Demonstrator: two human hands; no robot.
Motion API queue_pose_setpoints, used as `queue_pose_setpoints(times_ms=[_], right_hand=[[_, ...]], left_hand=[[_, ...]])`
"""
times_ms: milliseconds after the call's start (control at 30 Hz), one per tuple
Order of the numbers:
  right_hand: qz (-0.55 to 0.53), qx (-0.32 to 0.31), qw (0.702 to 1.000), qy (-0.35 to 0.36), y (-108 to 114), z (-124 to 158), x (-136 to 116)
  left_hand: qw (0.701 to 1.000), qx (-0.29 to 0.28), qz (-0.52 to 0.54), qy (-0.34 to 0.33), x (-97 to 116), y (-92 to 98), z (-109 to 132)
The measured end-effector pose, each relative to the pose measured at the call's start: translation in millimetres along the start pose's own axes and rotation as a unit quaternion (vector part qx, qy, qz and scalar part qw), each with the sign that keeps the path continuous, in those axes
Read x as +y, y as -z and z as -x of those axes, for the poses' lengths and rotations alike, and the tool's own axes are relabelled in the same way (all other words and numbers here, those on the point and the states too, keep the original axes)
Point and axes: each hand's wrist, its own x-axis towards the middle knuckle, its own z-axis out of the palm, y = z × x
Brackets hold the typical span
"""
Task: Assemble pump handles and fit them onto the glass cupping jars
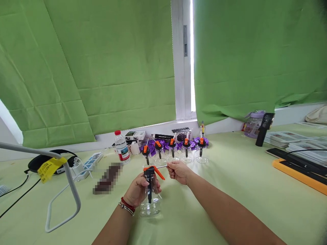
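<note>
My left hand (138,191) is wrapped round a clear jar (150,211), which stands upright near the table's front. Its black top (149,172) carries an orange lever (159,173) that slopes down to the right. A black part hangs along the jar's near side. Just right of the top, my right hand (178,172) pinches a thin pale rod (162,166) between thumb and fingers. The rod reaches toward the black top; whether it is fixed there I cannot tell. Behind stand several similar clear jars (200,159) in a row, with black and orange tops and thin rods sticking up.
Purple cords (167,144) and boxes (135,135) lie behind the jars. Left are a red-capped water bottle (122,148), a power strip (92,161) and a grey metal frame (74,190). Right are a purple-lidded bottle (254,124), a black brush (264,129) and an orange-edged object (298,175).
</note>
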Motion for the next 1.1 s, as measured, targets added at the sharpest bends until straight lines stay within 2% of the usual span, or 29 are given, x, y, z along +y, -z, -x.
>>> queue_pose_setpoints(times_ms=[133, 433, 533, 667, 800, 967, 1100], right_hand=[[-0.011, -0.014, 0.999, 0.03, 5.3, 1.9, 0.5], [0.017, 0.003, 0.999, -0.033, 9.5, -15.2, 11.0], [0.013, 0.0, 0.999, -0.047, 8.5, -15.7, 10.7], [-0.006, -0.001, 1.0, -0.024, 8.8, -15.1, 9.3], [-0.008, 0.001, 0.999, -0.046, 10.0, -14.8, 8.7], [-0.015, 0.021, 1.0, -0.008, 9.1, -14.0, 8.3], [-0.011, 0.025, 0.999, -0.019, 11.9, -16.0, 10.0]], left_hand=[[0.997, 0.013, 0.069, 0.026, -1.2, 8.8, -2.6], [0.992, 0.014, 0.115, 0.043, -3.5, 21.8, -6.4], [0.991, 0.004, 0.122, 0.051, -4.1, 22.6, -7.2], [0.992, 0.008, 0.115, 0.056, -4.0, 20.7, -6.9], [0.991, 0.007, 0.116, 0.061, -4.6, 19.6, -6.6], [0.99, 0.011, 0.118, 0.074, -5.6, 21.3, -7.1], [0.989, 0.013, 0.128, 0.079, -5.6, 20.8, -7.2]])
